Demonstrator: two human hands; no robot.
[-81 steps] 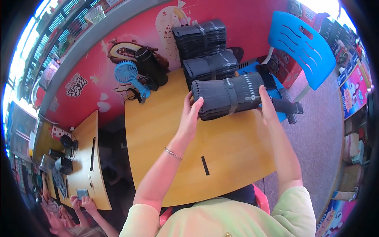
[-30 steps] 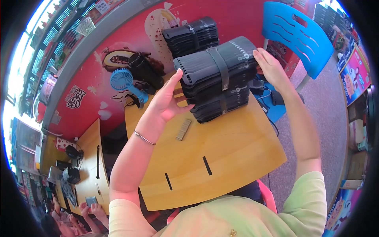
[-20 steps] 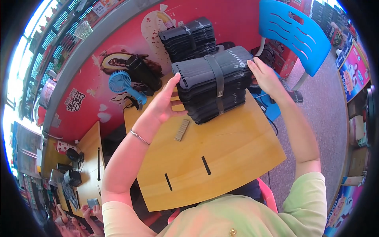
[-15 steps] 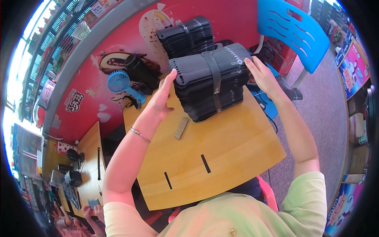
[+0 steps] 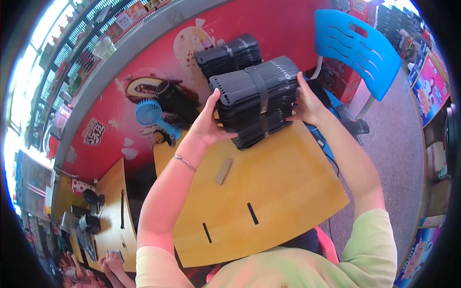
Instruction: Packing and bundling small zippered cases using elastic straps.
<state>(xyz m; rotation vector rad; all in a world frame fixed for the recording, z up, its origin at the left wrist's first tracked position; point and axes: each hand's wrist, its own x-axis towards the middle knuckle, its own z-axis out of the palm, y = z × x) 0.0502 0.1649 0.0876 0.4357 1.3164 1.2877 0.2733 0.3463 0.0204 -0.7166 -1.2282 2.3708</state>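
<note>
Your two hands are on the ends of a tall black pile at the far side of the bench [image 5: 278, 185], in front of another black stack [image 5: 230, 60] by the pink wall. The top bundle [image 5: 240, 85] sits on the lower bundle [image 5: 250, 138], each with a strap round it. Your left hand [image 5: 207, 126] has its thumb at the top corner and its fingers spread down the side. Your right hand [image 5: 311, 106] is spread wide too, thumb up high and fingers lower, holding the other end. The top bundle could slide off if one hand pushes harder than the other, since it just rests there. The pile could also tip if it leans, because it is tall. A hard push back could bump the stack behind. Half a second ago, your right hand was up at the top corner; now its fingers reach lower down the end. Your left fingers were held away from the side, and now they reach in against it.
</note>
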